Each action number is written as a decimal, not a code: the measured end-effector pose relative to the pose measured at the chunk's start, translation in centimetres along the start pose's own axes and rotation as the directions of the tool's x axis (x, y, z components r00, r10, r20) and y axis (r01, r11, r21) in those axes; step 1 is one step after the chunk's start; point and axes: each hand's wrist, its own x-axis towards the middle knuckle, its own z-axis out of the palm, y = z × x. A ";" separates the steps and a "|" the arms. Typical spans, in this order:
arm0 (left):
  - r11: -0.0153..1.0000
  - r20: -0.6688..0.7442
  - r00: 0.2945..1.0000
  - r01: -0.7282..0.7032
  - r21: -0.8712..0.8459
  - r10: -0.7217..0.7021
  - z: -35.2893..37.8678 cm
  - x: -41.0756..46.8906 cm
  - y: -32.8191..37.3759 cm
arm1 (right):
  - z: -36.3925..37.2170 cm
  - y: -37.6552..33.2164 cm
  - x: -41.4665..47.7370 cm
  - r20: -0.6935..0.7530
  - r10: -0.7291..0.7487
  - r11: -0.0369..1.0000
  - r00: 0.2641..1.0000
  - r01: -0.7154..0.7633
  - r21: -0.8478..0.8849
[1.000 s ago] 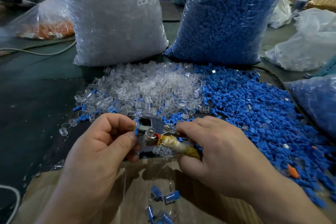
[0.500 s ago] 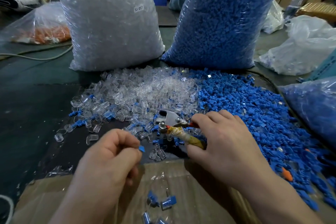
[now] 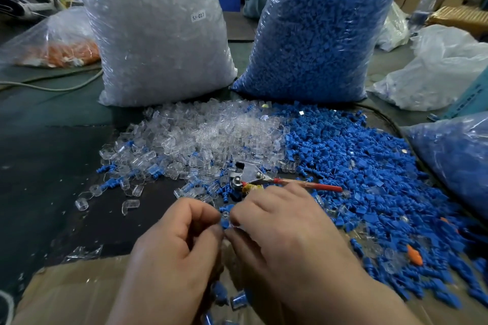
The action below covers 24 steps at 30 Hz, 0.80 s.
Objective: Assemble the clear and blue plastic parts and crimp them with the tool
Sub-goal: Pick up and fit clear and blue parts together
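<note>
I am pinching the blue part (image 3: 225, 221) between the fingers of my left hand (image 3: 179, 240) and right hand (image 3: 285, 232), the tool (image 3: 277, 181) lying just above the right one, handle pointing frame-right.

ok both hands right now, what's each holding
left hand: pinching the small blue and clear part
right hand: pinching the same part from the other side; crimp tool lies unheld beyond it

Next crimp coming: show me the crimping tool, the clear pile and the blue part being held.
crimping tool (image 3: 249, 173): head view, metal head.
clear pile (image 3: 211, 132): head view, middle of the heap.
blue part (image 3: 225, 223): head view, its exposed middle.
</note>
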 end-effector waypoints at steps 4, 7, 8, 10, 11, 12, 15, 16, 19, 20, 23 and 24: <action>0.996 0.035 0.995 -0.090 -0.022 0.091 -0.4 -0.5 1.0 | 0.0 0.1 -0.1 -0.003 -0.012 1.000 1.000 0.012 0.023; 0.970 0.082 0.996 0.063 -0.234 -0.045 -0.8 -0.3 1.7 | -0.1 0.2 -0.1 -0.057 -0.066 0.994 0.996 0.070 0.083; 0.964 0.134 0.988 0.106 -0.242 -0.075 -1.0 0.0 1.6 | -0.1 0.2 -0.1 -0.075 -0.100 0.989 0.992 0.107 0.098; 0.962 0.251 0.961 0.172 -0.212 -0.116 -1.4 0.5 1.4 | 0.0 0.1 0.0 -0.093 -0.146 0.981 0.985 0.157 0.114; 0.957 0.282 0.950 0.196 -0.213 -0.132 -1.5 0.7 1.3 | 0.0 -0.1 0.0 -0.099 -0.154 0.979 0.983 0.165 0.122; 0.951 0.300 0.945 0.203 -0.234 -0.128 -1.7 0.8 1.1 | -0.1 -0.3 0.0 -0.111 -0.152 0.977 0.982 0.166 0.134; 0.925 0.285 0.957 0.151 -0.348 -0.049 -1.8 0.6 0.8 | -0.2 -1.1 -0.2 -0.131 -0.028 0.967 0.991 0.060 0.247; 0.923 0.269 0.963 0.108 -0.369 -0.005 -1.7 0.4 0.7 | -0.3 -1.4 -0.2 -0.086 0.069 0.949 0.994 -0.039 0.314; 0.957 0.163 0.958 -0.200 -0.212 0.236 -1.8 0.2 0.6 | -0.6 -2.1 0.0 0.248 0.329 0.672 0.911 -0.410 0.617; 0.942 0.144 0.935 -0.306 -0.136 0.324 -1.9 0.1 0.7 | -0.7 -2.2 0.1 0.402 0.340 0.469 0.850 -0.524 0.711; 0.903 0.162 0.888 -0.428 -0.050 0.430 -2.3 0.2 1.1 | -1.7 -1.6 0.2 0.667 0.208 0.111 0.715 -0.695 0.710; 0.911 0.189 0.893 -0.412 -0.019 0.408 -2.6 0.3 1.1 | -1.8 -1.1 0.2 0.665 0.211 0.188 0.717 -0.697 0.692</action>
